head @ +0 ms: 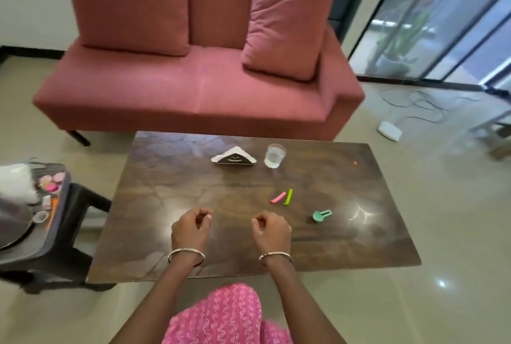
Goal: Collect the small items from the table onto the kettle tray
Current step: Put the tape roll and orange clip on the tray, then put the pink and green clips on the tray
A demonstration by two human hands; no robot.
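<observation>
Left hand and right hand hover above the counter, each grip loosely clenched, apparently empty. Pink clip, green clip and teal piece lie rightward; the tray sits left. Best gather the clips together.

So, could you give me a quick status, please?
Left hand and right hand curled, nothing seen held. Pink clip, green clip, teal clip on table, untouched. Kettle tray at left, path open.

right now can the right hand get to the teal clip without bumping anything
Probably yes. The right hand hovers with curled fingers, seemingly empty, and the teal clip lies just to its right with only bare table between them. The pink clip and green clip sit farther back, off that path.
</observation>
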